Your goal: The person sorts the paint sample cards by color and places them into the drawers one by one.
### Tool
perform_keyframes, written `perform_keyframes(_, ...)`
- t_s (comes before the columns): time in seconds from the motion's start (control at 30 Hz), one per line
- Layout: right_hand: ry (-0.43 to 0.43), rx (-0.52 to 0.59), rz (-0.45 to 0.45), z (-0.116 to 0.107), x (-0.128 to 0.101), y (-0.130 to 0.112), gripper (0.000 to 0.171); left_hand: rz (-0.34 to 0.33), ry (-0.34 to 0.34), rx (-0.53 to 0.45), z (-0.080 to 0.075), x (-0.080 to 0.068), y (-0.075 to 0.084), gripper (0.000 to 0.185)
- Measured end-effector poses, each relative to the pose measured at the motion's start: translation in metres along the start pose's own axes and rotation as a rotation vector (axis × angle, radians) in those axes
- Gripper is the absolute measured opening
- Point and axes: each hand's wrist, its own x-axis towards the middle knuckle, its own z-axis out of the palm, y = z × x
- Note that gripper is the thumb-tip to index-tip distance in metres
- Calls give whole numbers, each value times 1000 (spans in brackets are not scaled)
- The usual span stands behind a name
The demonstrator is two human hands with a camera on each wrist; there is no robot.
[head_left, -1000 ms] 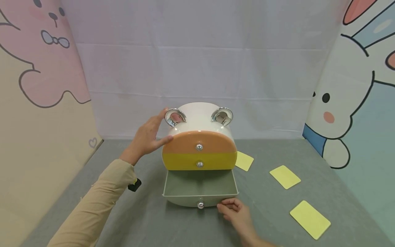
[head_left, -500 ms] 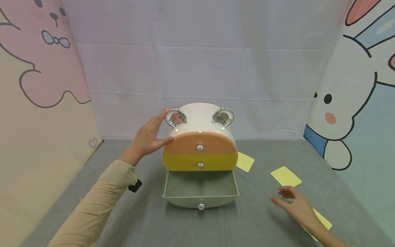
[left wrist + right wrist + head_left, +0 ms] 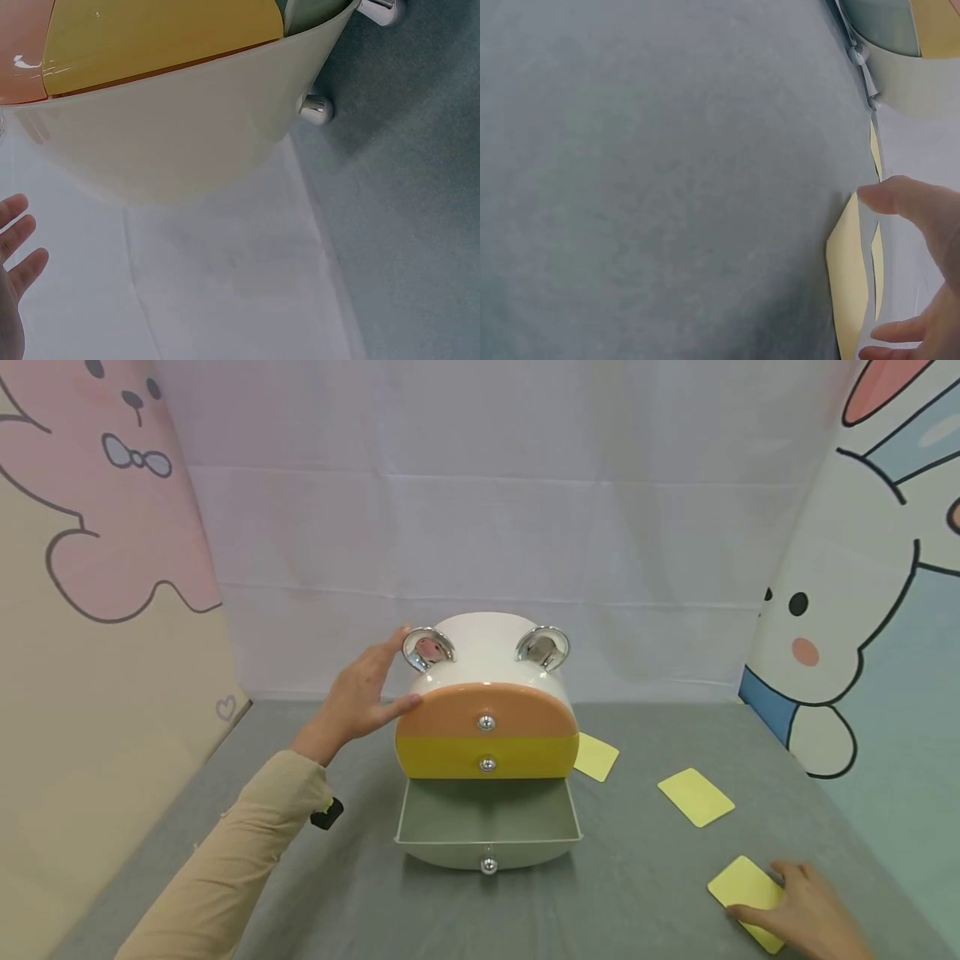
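1. Now, my left hand (image 3: 360, 693) rests flat against the left side of the rounded white plastic drawer cabinet with 2 chrome ear-shaped rings on top (image 3: 487, 652); fingers straight, thumb along the front edge, nothing gripped.
2. In the left wrist view only 3 fingertips (image 3: 19, 247) show, straight and slightly spread beside the cabinet's pale wall.
3. The cabinet stands upright on the grey felt-covered table (image 3: 360, 893), toward the back, in front of the white cloth backdrop (image 3: 487, 510).
4. Cabinet fronts: orange top drawer (image 3: 486, 710) closed, yellow middle drawer (image 3: 486, 756) closed, pale green bottom drawer (image 3: 487, 818) pulled out; each has 1 small chrome knob.
5. My right hand (image 3: 806, 914) lies on the nearest yellow rounded-corner card (image 3: 742, 885) at the table's right front; fingers extended and lightly bent over the card, touching it. I cannot tell whether they pinch it.
6. The right wrist view shows the thumb and a fingertip at that card's edge.
7. 2 more yellow cards lie flat: a middle one (image 3: 696, 796) and a far one (image 3: 596, 756) just beside the cabinet's right side.
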Motion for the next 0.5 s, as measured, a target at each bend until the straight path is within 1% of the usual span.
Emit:
perform_keyframes(0.03,-11,-11,-6,1,-1,2,94,1,0,-1,0,0,0,89)
perform_keyframes(0.1,-48,-34,10,2,-2,5,93,0,-2,-2,1,0,0,89)
perform_keyframes(0.13,-50,-45,5,2,-3,6,91,0,-2,-3,1,-1,0,89)
perform_keyframes(0.23,-34,-73,-17,4,-5,9,86,2,0,-4,2,0,0,89)
perform_keyframes(0.5,-17,-96,-28,6,-6,9,81,-6,12,2,1,-1,0,89)
